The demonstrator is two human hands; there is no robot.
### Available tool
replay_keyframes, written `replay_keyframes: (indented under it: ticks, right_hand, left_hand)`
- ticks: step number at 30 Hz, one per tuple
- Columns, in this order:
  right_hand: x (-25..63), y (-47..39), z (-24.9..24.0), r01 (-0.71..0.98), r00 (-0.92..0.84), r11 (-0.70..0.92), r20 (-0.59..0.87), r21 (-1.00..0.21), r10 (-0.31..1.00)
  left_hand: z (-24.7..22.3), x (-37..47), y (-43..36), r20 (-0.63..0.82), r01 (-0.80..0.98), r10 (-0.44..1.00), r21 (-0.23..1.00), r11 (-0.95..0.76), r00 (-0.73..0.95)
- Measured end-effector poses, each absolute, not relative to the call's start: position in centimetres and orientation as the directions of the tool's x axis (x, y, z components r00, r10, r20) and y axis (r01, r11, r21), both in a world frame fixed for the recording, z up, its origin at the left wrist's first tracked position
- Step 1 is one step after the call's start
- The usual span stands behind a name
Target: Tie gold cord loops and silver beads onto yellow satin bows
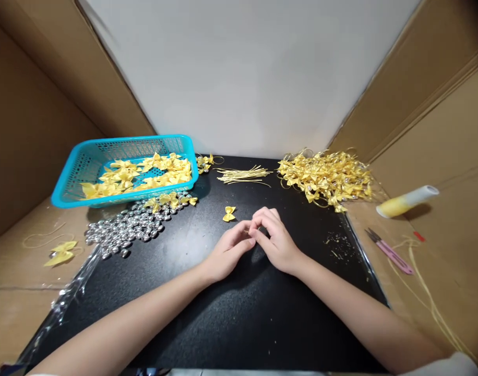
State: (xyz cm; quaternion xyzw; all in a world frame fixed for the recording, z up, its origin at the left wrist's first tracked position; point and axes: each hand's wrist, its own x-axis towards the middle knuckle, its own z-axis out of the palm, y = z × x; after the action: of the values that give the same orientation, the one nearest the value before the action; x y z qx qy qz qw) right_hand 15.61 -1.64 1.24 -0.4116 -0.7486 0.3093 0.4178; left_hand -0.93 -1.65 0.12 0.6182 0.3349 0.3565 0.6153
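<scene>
My left hand [233, 250] and my right hand [273, 240] meet over the middle of the black tabletop [239, 324]. Both are closed, with thumbs and fingertips pinched together. A tiny yellowish bit shows between the fingertips, but the fingers hide most of it and I cannot make out what it is. Just beyond my left hand lies a single yellow ribbon bow [229, 213]. Farther back is a small bundle of short gold cords [243, 175].
At the left, a turquoise basket [62, 183] holds yellow bows, with silver beads [125, 227] spilled before it. A heap of corded bows [325, 177] sits back right. Pink-handled snips [391, 255], a thread spool tube [407, 202] and loose cord [427, 292] lie on cardboard to the right.
</scene>
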Motion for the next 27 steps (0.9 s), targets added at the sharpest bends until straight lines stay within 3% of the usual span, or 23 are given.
replay_keyframes:
  ticks: [7,10,15,21,27]
  right_hand:
    - [17.9,-1.9,-0.8,0.156,-0.138,0.193,0.172,-0.969,0.975]
    - [18.7,-2.2,-0.5,0.271,-0.162,0.277,0.24,-0.922,0.957]
    - [18.3,-2.7,0.4,0.402,-0.279,0.51,0.429,-0.76,0.859]
    - [17.8,-3.1,0.3,0.473,-0.196,0.501,0.468,-0.725,0.862]
    - [17.9,-3.2,0.5,0.48,-0.147,0.521,0.52,-0.706,0.841]
  left_hand:
    - [-1.6,0.6,-0.7,-0.135,-0.257,0.831,0.913,0.316,0.54]
    - [-1.6,0.2,-0.7,-0.205,-0.217,0.786,0.893,0.394,0.584]
    - [-0.6,-0.1,-0.8,-0.203,-0.03,0.767,0.96,0.278,0.609]
    - [-0.5,-0.3,-1.0,-0.217,0.056,0.752,0.971,0.234,0.622]
    - [-0.8,-0.4,-1.0,-0.22,-0.012,0.753,0.957,0.289,0.62]
